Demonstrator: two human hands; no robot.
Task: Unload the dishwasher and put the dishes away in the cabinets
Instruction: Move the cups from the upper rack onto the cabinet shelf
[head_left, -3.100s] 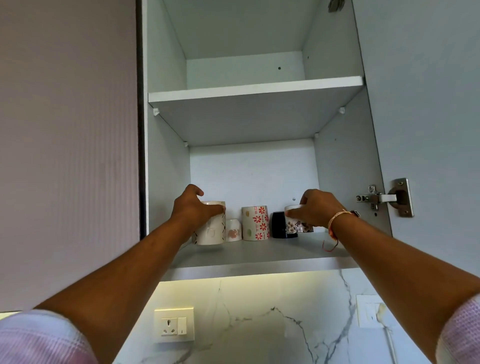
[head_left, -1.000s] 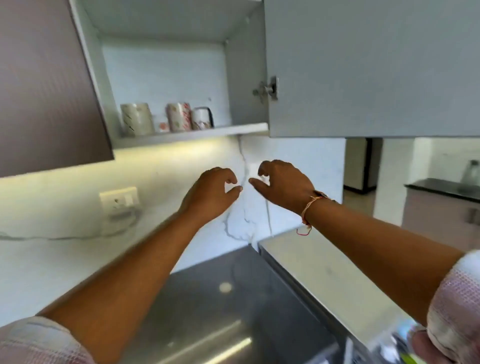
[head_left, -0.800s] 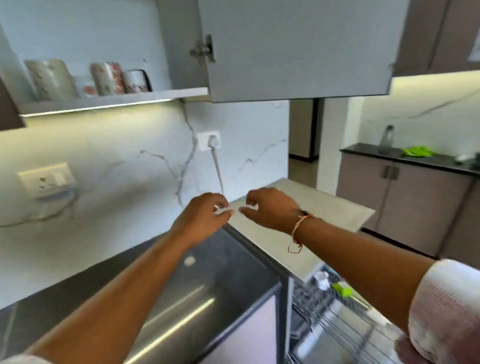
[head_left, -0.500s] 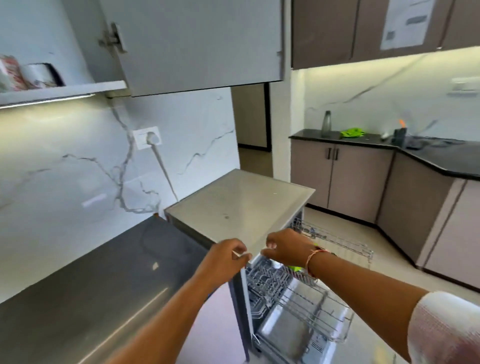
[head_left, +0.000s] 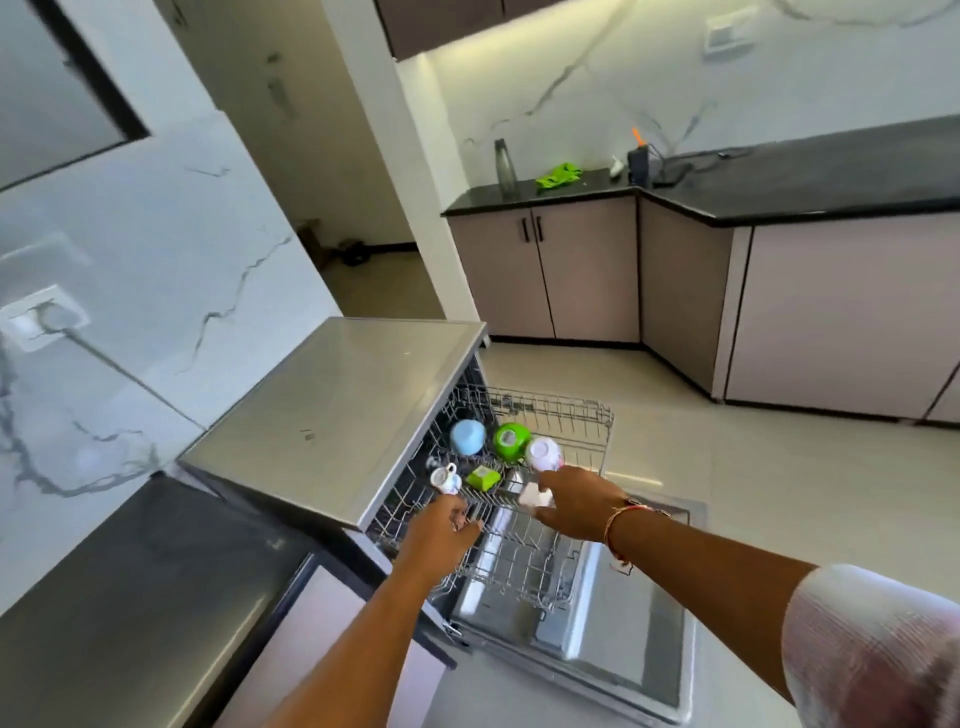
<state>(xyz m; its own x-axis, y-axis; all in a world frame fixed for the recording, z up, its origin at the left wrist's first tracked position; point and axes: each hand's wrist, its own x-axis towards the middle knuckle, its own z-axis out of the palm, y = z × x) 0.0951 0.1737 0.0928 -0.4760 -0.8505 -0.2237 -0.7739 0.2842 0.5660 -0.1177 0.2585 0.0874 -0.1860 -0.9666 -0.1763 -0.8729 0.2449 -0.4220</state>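
Steel-grey and flat, the dishwasher top (head_left: 332, 415) fills the middle left, with a dark surface (head_left: 130, 597) at 8 o'clock from it and a marble wall (head_left: 156, 249) behind. A wire rack (head_left: 519, 551) is pulled out from the dishwasher over its lowered door (head_left: 623, 644).

Cups sit upside down in the rack. Left to right along the far row: a pale blue cup (head_left: 467, 437), a green cup (head_left: 511, 441), and a white cup with pink pattern (head_left: 544, 453). In the nearer row, a small white cup (head_left: 445, 478) lies at 7 o'clock from the blue one, a green square piece (head_left: 483, 477) just beside it, and a white piece (head_left: 535, 494) at 4 o'clock from that.

A left hand (head_left: 439, 538) hovers over the rack's near left part, just below the small white cup, fingers loosely curled and holding nothing. A right hand (head_left: 576, 506), wearing a thread bracelet (head_left: 621, 525), reaches at 3 o'clock from it; its fingers are spread, with the tips at the white piece and beside the patterned cup. I cannot tell if they touch.

A far black surface (head_left: 779, 182) carries a bottle (head_left: 505, 166) and a green cloth (head_left: 558, 174).
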